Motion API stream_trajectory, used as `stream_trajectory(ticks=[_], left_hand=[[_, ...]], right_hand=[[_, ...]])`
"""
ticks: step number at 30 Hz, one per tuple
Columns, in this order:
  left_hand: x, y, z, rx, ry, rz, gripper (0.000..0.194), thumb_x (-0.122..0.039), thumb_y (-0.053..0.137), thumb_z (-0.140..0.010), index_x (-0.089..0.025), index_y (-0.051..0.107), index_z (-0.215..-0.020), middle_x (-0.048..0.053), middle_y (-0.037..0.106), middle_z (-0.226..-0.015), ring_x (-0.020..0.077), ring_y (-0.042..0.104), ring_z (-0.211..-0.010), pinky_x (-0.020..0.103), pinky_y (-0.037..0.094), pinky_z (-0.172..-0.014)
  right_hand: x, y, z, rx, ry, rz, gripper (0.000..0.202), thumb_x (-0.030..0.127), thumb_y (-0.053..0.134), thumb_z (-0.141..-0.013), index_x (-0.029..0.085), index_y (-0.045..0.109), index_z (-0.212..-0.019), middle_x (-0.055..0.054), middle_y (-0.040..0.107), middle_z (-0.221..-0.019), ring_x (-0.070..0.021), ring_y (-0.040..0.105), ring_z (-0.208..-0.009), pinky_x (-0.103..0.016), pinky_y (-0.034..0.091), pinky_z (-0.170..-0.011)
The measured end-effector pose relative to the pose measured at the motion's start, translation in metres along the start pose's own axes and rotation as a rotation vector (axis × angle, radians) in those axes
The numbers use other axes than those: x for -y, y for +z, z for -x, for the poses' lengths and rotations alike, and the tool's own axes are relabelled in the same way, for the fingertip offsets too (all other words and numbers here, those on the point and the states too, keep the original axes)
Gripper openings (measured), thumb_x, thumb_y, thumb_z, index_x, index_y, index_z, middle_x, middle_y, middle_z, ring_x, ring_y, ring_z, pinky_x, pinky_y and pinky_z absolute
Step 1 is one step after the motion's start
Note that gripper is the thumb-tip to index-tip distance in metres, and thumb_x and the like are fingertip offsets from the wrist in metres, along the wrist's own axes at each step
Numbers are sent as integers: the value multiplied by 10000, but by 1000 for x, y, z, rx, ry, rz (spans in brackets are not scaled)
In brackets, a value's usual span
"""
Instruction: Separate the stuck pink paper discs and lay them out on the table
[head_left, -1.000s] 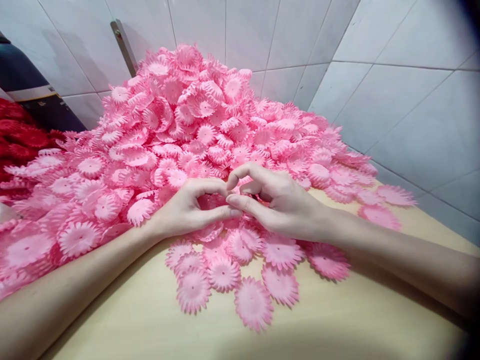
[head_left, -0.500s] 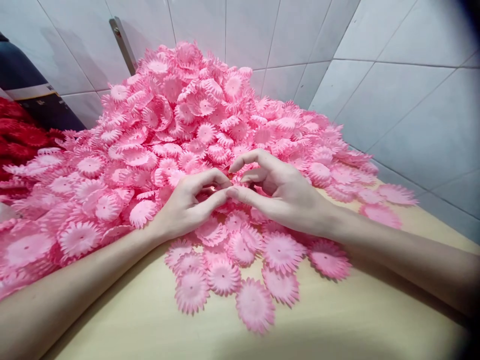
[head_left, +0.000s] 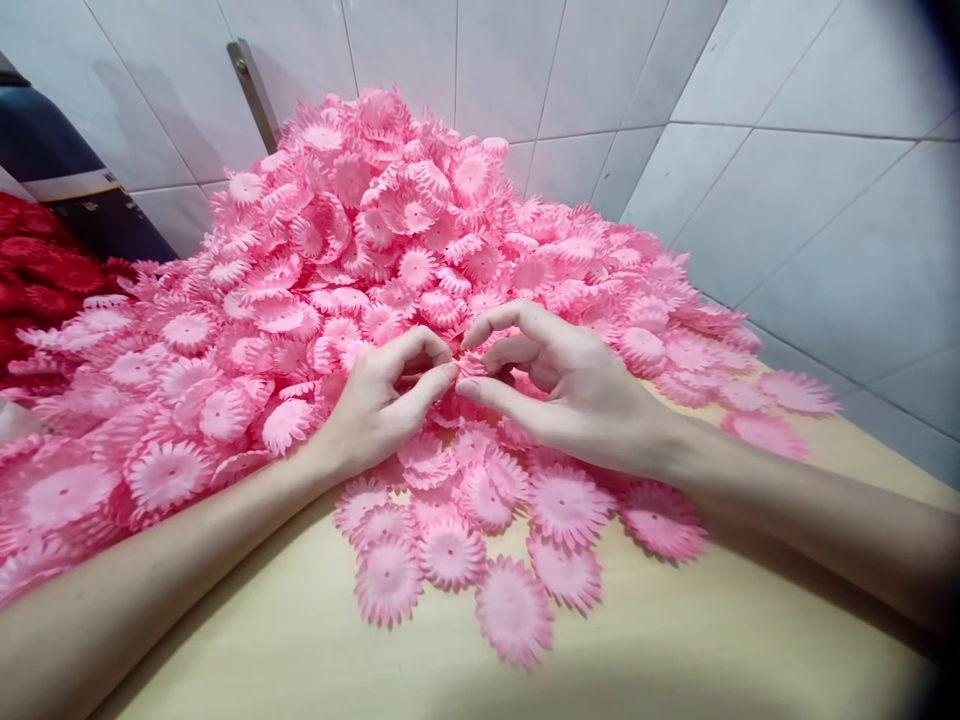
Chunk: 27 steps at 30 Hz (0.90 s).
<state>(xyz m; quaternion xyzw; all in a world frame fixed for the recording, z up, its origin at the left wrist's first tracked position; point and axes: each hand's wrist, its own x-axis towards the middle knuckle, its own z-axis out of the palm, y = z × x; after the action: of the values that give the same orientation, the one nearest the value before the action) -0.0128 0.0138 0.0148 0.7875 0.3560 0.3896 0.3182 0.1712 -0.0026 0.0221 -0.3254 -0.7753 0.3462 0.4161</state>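
A large heap of pink fringed fabric discs (head_left: 416,265) covers the back of the pale tabletop. My left hand (head_left: 394,395) is in front of the heap, thumb and index finger pinched together on something too small to make out. Close beside it on the right, my right hand (head_left: 559,375) has its thumb and curled fingers apart, with nothing visible between them. Its thumb tip is near the left fingertips. Below both hands lie several loose pink discs (head_left: 514,610), some with a small hole in the middle.
The pale table (head_left: 315,640) runs along the front. Red petals (head_left: 52,270) are piled at the far left beside a dark bottle (head_left: 82,170). A metal strip (head_left: 253,95) leans by the tiled wall (head_left: 832,200) behind the heap.
The fingertips of my two hands, touching before, are now slightly apart. My left thumb and index finger have closed together. The view has shifted slightly.
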Motion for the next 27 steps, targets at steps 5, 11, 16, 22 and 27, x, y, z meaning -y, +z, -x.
stream_trajectory(ticks=[5,11,16,22,27], left_hand=[[0,0,0,-33,-37,31,99,-219,539,-852,-141,558,-795,7,585,-737,105,540,-647,219,424,-577],[1,2,-1,-62,-92,69,121,-247,541,-855,-153,544,-779,4,582,-698,112,552,-624,230,419,-561],[2,0,-2,-88,-123,139,129,-247,562,-845,-166,533,-750,-24,537,-645,84,487,-548,217,381,-513],[3,-2,-3,-20,-83,188,121,-239,589,-831,-154,558,-751,-12,569,-699,89,525,-629,206,430,-582],[2,-1,-2,-18,-80,178,119,-236,577,-845,-149,559,-766,-8,566,-713,87,522,-640,205,431,-586]], right_hand=[[1,0,0,-10,20,13,243,130,631,-806,202,483,-986,11,619,-785,-122,605,-690,-258,467,-586],[0,-1,0,-31,37,18,217,181,641,-813,215,505,-978,-1,668,-744,-157,626,-709,-310,499,-646],[-1,-2,0,-42,75,-55,151,215,609,-850,220,531,-979,-18,683,-785,-183,662,-790,-326,518,-676],[-7,-9,-2,-28,84,-89,141,185,582,-871,239,531,-991,6,628,-717,-151,616,-663,-275,455,-524],[-8,-15,-6,-4,68,-85,180,140,614,-840,235,536,-972,42,529,-607,-114,517,-532,-255,391,-454]])
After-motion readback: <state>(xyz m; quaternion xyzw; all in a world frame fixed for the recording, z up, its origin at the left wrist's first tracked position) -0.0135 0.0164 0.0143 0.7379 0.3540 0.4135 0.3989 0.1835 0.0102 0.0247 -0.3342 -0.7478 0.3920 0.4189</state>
